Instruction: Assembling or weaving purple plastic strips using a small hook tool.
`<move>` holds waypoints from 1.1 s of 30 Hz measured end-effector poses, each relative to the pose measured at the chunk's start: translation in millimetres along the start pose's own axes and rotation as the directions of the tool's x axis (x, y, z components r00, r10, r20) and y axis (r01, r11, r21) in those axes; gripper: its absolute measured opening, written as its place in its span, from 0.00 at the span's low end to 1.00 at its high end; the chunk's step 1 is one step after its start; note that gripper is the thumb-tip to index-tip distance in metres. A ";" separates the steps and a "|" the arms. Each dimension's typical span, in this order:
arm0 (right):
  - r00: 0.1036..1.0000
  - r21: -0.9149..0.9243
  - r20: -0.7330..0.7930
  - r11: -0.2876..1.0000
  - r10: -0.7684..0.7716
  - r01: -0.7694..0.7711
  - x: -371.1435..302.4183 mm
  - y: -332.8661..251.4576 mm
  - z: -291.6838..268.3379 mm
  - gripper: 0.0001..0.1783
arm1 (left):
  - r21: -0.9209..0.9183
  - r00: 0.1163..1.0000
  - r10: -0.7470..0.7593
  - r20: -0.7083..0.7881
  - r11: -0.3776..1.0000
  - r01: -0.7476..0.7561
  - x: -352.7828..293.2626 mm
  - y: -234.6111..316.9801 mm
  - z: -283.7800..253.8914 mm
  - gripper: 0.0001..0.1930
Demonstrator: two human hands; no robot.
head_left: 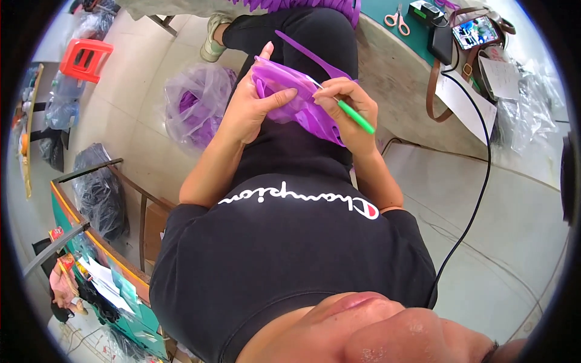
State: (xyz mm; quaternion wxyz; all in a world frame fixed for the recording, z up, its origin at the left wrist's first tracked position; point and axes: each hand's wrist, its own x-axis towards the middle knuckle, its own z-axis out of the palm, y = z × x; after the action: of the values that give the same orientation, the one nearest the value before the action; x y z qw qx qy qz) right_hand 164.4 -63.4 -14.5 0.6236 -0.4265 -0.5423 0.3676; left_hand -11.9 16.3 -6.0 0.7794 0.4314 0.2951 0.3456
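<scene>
The left hand [251, 106] is gripping the purple woven piece [296, 103] (long axis slanting down-right) while the right hand [351, 112], nearer its lower end, is pinching a green-handled hook [356, 117].

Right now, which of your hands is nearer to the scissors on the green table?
The right hand. It holds a green tool on the purple piece, on the same side as the scissors. The left hand grips the piece farther over, away from them.
</scene>
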 end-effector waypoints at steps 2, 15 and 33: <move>0.999 0.051 -0.044 0.999 0.012 -0.010 -4.3 6.3 -0.2 0.09 | -0.017 0.999 0.045 0.021 0.999 -0.045 0.5 1.9 3.2 0.51; 0.993 0.107 -0.121 0.994 -0.010 0.023 -7.9 4.8 3.9 0.10 | 0.090 0.988 0.145 -0.042 0.986 -0.141 -1.2 -4.8 4.6 0.49; 0.964 -0.363 -0.258 0.931 -0.069 -0.031 23.2 4.7 -16.0 0.06 | -0.035 0.977 -0.126 0.171 0.990 0.134 -13.3 21.2 7.8 0.47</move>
State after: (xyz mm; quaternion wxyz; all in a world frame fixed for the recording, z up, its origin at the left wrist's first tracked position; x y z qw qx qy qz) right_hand 183.5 -42.5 -11.2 0.6043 -0.5747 -0.5165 0.1940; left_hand -19.8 10.3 18.2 0.8322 0.4208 0.2476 0.2630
